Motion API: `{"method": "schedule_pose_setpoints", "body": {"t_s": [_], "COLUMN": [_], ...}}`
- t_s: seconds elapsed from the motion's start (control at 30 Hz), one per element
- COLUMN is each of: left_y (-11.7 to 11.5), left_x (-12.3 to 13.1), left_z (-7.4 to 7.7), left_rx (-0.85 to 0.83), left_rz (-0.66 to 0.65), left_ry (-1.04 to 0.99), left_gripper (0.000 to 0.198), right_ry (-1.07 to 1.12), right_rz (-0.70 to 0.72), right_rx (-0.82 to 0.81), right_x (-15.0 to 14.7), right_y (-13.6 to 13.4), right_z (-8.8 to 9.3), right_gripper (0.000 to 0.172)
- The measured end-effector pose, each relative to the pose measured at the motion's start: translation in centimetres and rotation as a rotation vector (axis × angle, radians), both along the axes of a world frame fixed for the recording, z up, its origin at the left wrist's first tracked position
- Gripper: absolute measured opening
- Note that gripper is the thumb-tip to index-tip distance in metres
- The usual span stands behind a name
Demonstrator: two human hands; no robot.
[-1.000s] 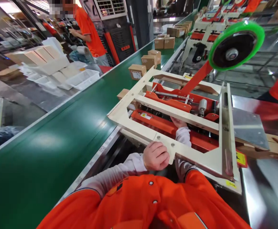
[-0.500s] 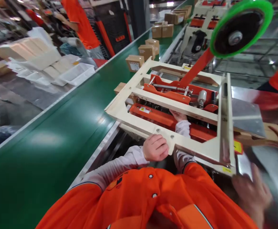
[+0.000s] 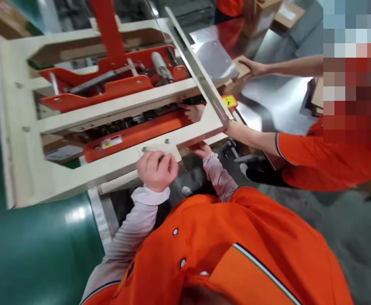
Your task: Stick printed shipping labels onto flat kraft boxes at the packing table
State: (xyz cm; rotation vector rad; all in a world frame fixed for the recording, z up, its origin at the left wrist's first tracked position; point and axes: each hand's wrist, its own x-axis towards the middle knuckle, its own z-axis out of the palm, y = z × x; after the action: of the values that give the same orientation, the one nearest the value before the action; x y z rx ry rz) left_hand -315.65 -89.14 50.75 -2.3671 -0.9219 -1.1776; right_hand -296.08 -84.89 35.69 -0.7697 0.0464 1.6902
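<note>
Curls the left hand [image 3: 157, 169] loosely at the front bar [image 3: 109, 167] of the cream frame [image 3: 118, 105], just beside two bolts [image 3: 167, 141]; cannot tell whether gripping or merely touching. Reaches with the right hand [image 3: 202, 149] beneath the same bar, partly hidden; cannot tell whether open or closed. Faces the frame directly ahead, partly above the green belt [image 3: 45, 245] at left. Shows, on the red bar [image 3: 160, 127] inside, a white label [image 3: 112, 142] bearing a yellow mark, with print too small to read. Displays near the frame's right corner a yellow label [image 3: 229, 101] with a black symbol. Includes a co-worker's hand [image 3: 194, 112] inside the frame, beyond the red bar, and farther out another co-worker hand [image 3: 252, 67] resting on a cardboard box [image 3: 236, 83]. Reveals, at upper right, a box label [image 3: 288, 12], white and illegible.
</note>
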Motion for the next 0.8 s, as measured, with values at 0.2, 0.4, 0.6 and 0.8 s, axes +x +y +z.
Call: {"method": "schedule_pose_setpoints", "body": {"t_s": [0.2, 0.4, 0.6, 0.8], "left_y": [-0.6, -5.7, -14.6, -23.2], "left_x": [-0.4, -2.4, -3.5, -1.5], "left_z": [0.8, 0.6, -4.3, -7.1], "left_rx": [0.014, 0.012, -0.225, -0.527], "left_rz": [-0.138, -0.085, 0.039, 0.186], "left_ry": [-0.089, -0.185, -0.145, -0.157], "left_gripper": [0.017, 0.016, 0.012, 0.013], "right_ry": [0.168, 0.201, 0.225, 0.270], "right_rz": [-0.207, -0.173, -0.067, 0.045], "right_rx": [0.094, 0.218, 0.219, 0.189], "right_x": [2.4, 3.2, 4.9, 6.1], "right_y": [-9.8, -14.7, -17.0, -18.6], "right_z": [-0.7, 0.9, 2.5, 2.1], "right_gripper": [0.062, 0.105, 0.107, 0.076]}}
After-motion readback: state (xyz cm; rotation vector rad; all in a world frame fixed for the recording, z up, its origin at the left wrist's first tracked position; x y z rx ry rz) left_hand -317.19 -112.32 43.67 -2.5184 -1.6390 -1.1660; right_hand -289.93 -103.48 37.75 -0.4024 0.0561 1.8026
